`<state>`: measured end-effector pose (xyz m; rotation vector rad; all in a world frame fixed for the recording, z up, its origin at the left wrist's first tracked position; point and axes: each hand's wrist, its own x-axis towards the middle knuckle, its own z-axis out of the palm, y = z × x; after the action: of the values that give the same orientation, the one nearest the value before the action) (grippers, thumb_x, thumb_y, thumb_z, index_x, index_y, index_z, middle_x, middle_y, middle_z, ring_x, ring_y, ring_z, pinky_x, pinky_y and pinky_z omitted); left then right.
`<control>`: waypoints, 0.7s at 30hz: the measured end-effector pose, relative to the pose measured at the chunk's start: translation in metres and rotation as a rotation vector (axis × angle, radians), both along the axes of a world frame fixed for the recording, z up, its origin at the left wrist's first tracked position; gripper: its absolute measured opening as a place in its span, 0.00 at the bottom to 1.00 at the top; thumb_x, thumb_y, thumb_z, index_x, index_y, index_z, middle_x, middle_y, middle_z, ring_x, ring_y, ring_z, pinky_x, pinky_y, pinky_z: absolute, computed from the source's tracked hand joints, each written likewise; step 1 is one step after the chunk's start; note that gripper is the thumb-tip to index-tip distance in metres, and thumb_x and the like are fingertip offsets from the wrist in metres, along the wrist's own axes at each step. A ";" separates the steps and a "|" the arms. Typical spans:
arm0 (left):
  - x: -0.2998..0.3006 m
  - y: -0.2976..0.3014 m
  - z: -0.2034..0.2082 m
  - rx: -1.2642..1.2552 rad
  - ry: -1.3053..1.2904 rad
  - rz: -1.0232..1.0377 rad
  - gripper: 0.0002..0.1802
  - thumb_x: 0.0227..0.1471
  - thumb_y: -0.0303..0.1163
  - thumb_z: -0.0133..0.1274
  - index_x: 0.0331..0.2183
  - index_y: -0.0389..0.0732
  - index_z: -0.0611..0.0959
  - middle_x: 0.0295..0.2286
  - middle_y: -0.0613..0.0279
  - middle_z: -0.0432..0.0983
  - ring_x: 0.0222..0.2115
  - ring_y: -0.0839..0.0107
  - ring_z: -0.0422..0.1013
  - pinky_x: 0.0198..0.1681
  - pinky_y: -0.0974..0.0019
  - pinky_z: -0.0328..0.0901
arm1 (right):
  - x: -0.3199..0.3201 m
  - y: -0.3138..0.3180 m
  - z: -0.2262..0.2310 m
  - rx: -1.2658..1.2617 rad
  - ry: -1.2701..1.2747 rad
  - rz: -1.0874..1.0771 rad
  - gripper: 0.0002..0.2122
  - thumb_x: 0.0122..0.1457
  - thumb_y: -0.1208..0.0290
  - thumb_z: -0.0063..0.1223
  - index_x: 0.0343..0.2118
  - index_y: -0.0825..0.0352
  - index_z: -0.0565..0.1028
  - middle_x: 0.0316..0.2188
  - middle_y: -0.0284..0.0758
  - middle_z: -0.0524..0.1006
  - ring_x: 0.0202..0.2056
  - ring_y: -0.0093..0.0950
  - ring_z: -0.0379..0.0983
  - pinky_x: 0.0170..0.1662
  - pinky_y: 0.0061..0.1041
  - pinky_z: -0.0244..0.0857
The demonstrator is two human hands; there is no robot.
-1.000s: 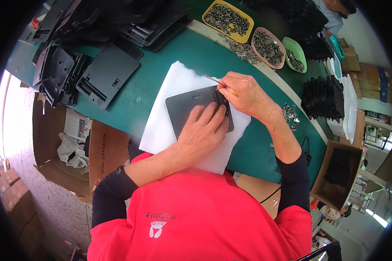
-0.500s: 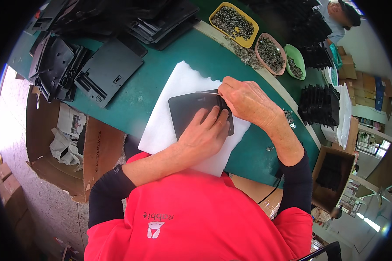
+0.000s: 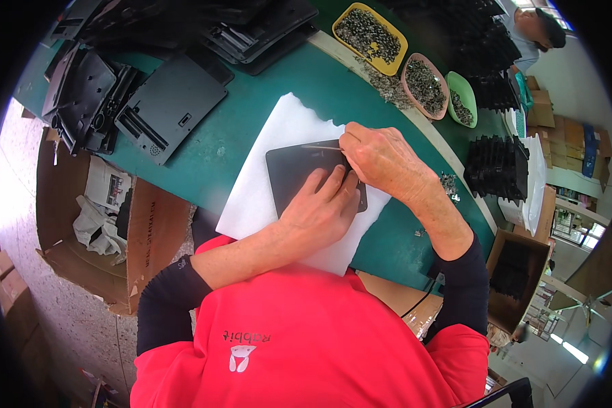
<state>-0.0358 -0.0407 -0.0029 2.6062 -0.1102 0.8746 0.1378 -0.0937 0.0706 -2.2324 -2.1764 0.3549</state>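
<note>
On the green tabletop, a white sheet lies under the black panel, probably cushioning it. The left hand has its grip spread on the panel, apparently steadying it; the right hand pinches a thin rod near the far edge.

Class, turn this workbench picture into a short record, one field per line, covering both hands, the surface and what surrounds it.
Left hand: resting on a black panel, fingers spread
Right hand: gripping a slim tool, its shaft pointing left over the panel
Under the panel: white sheet on a green table
Trays, upper right: yellow tray, pink tray, green tray, all holding small parts
Left: dark casing on the table; open cardboard box
</note>
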 end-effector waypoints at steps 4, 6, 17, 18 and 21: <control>-0.001 0.000 -0.002 0.012 0.005 -0.004 0.14 0.44 0.29 0.55 0.32 0.28 0.81 0.43 0.42 0.74 0.46 0.52 0.70 0.48 0.53 0.63 | 0.009 0.004 -0.001 0.000 0.087 -0.016 0.04 0.47 0.79 0.56 0.27 0.69 0.74 0.28 0.43 0.74 0.34 0.45 0.75 0.36 0.40 0.69; 0.000 -0.001 -0.003 0.028 -0.008 -0.004 0.14 0.44 0.30 0.55 0.33 0.28 0.81 0.44 0.42 0.74 0.47 0.52 0.69 0.48 0.53 0.63 | 0.019 0.012 0.000 -0.064 0.208 -0.084 0.06 0.47 0.76 0.57 0.29 0.69 0.74 0.28 0.44 0.75 0.34 0.45 0.75 0.36 0.40 0.69; -0.002 0.002 -0.001 0.013 0.078 -0.052 0.17 0.44 0.28 0.53 0.39 0.34 0.80 0.47 0.50 0.70 0.52 0.55 0.63 0.51 0.54 0.60 | 0.033 0.021 -0.002 -0.363 0.846 -0.646 0.08 0.46 0.78 0.62 0.30 0.70 0.76 0.21 0.29 0.72 0.16 0.17 0.66 0.17 0.19 0.59; -0.003 0.003 -0.001 0.007 0.086 -0.062 0.17 0.44 0.28 0.53 0.39 0.34 0.79 0.47 0.50 0.69 0.52 0.55 0.63 0.51 0.54 0.60 | 0.035 0.019 -0.005 -0.354 0.901 -0.681 0.08 0.46 0.78 0.62 0.30 0.70 0.76 0.20 0.28 0.71 0.16 0.16 0.65 0.16 0.19 0.58; -0.002 0.004 0.000 0.008 0.099 -0.080 0.18 0.43 0.28 0.54 0.39 0.35 0.79 0.47 0.51 0.69 0.52 0.55 0.63 0.51 0.54 0.59 | 0.040 0.015 -0.011 -0.326 0.993 -0.740 0.08 0.46 0.79 0.62 0.31 0.70 0.78 0.18 0.26 0.70 0.15 0.14 0.64 0.15 0.16 0.55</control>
<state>-0.0379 -0.0368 -0.0025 2.6272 -0.1888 0.7174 0.1783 -0.0785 0.0601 -2.0593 -0.7952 1.4267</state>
